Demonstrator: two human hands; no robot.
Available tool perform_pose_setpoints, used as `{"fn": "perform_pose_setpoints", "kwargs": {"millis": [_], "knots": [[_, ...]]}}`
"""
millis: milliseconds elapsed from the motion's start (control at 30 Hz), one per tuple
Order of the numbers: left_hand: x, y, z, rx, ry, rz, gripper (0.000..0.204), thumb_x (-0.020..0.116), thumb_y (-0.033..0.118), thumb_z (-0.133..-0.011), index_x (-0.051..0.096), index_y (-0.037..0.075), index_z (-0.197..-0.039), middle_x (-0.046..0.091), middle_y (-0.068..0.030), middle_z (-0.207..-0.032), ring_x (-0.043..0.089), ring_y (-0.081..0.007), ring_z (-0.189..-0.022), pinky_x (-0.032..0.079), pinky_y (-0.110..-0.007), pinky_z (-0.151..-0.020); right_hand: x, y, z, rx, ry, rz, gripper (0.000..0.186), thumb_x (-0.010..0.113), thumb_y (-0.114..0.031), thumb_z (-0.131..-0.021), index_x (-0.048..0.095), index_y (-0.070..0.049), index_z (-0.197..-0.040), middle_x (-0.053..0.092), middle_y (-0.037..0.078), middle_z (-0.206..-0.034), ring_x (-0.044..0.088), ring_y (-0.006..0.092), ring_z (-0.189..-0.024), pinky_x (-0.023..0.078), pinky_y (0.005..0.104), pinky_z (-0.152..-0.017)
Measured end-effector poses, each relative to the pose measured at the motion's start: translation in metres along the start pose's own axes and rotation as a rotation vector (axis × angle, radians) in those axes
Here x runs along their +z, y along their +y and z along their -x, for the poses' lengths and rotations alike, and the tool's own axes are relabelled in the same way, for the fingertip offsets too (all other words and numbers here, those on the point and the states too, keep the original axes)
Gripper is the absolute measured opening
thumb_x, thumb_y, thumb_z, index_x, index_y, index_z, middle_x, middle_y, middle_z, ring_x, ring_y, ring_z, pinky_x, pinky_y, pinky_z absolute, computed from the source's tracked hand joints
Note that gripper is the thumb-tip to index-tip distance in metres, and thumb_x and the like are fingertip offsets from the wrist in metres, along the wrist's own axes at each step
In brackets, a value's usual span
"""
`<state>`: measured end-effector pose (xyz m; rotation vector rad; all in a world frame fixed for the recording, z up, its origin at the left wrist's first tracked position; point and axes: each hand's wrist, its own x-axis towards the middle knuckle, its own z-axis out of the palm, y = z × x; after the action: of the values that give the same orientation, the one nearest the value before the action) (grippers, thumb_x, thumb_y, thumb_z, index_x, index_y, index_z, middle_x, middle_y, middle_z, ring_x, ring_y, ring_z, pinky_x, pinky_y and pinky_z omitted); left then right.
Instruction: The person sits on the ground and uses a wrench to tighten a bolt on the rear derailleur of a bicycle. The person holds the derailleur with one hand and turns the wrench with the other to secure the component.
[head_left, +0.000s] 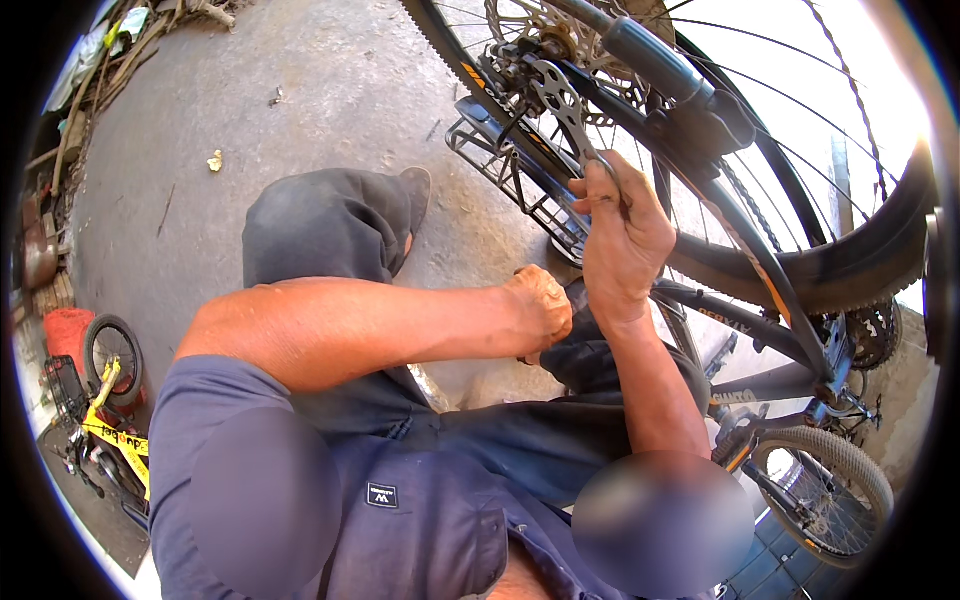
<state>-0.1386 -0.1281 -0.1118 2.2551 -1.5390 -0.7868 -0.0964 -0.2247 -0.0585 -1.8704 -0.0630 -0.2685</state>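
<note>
An upturned bicycle's wheel (455, 55) fills the upper right, with a brake disc (507, 22) around its hub. My right hand (625, 240) is raised beside the frame, fingers closed round a flat metal multi-hole wrench (565, 105), whose far end reaches up to the hub. A black rear rack (505, 175) hangs left of that hand. My left hand (540, 305) is curled closed above my dark-trousered legs, lower than the rack; whatever its fingers hold, if anything, is hidden from me.
A small yellow bicycle (115, 440) lies at the lower left beside a red object (70, 330). Dry branches (100, 55) line the left edge of the concrete floor (170, 130). Another bicycle wheel (820, 495) sits at the lower right, near a wall (890, 430).
</note>
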Motion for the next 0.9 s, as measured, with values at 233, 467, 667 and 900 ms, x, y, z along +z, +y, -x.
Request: {"fn": "perform_pose_setpoints", "kwargs": {"millis": [233,467,667,900], "knots": [[0.006,-0.001,0.003,0.008,0.077,-0.026,0.013,0.066,0.017,-0.077,0.071,0.008,-0.085,0.071,-0.0126,-0.084,0.072,-0.0267,-0.079,0.055,-0.04,-0.063,0.009,0.007,-0.002,-0.028,0.041,-0.063,0.018,0.067,-0.003,-0.094,0.068,0.003,-0.112,0.064,0.004,-0.086,0.058,0.0076,-0.073,0.048,0.0222,-0.062],[0.011,-0.001,0.002,0.021,0.143,-0.076,0.013,0.067,0.016,-0.074,0.071,0.006,-0.082,0.07,-0.0106,-0.08,0.071,-0.0255,-0.077,0.054,-0.039,-0.06,0.009,0.004,-0.001,0.092,0.049,-0.056,0.023,0.064,-0.009,-0.097,0.067,0.002,-0.117,0.069,0.007,-0.092,0.066,0.0105,-0.079,0.053,0.0236,-0.066],[-0.004,0.003,0.005,-0.008,0.011,-0.049,0.013,0.065,0.014,-0.077,0.071,0.005,-0.083,0.07,-0.0129,-0.084,0.071,-0.0279,-0.082,0.054,-0.039,-0.065,0.004,-0.003,-0.004,0.049,0.039,-0.051,0.024,0.063,-0.01,-0.098,0.066,0.003,-0.118,0.07,0.008,-0.091,0.066,0.0115,-0.077,0.054,0.0245,-0.067],[-0.012,0.003,0.005,-0.009,-0.068,-0.024,0.014,0.062,0.011,-0.081,0.071,0.002,-0.086,0.071,-0.0162,-0.086,0.071,-0.0297,-0.083,0.055,-0.042,-0.067,-0.003,-0.012,-0.005,-0.011,0.058,-0.138,0.022,0.063,-0.007,-0.098,0.065,0.005,-0.116,0.07,0.011,-0.096,0.068,0.0143,-0.082,0.055,0.025,-0.066]]}}
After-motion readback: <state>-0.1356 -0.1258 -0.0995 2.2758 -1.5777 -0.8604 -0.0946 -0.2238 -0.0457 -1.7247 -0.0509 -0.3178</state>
